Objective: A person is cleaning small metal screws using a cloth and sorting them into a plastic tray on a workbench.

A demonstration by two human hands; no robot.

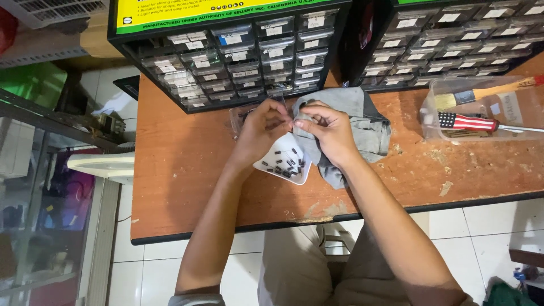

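My left hand (262, 126) and my right hand (327, 131) meet above a small white tray (270, 165) that holds several small black parts (288, 164). The fingertips of both hands pinch together at something tiny that I cannot make out. A grey cloth (371, 127) lies under and behind my right hand. A clear plastic drawer (241, 116) sits partly hidden behind my left hand.
Two black cabinets of small clear drawers (238, 56) (447, 45) stand at the back of the worn orange table (187, 187). A clear tub (510, 110) at the right holds a brush and a screwdriver with a striped handle. White floor tiles lie below the table's front edge.
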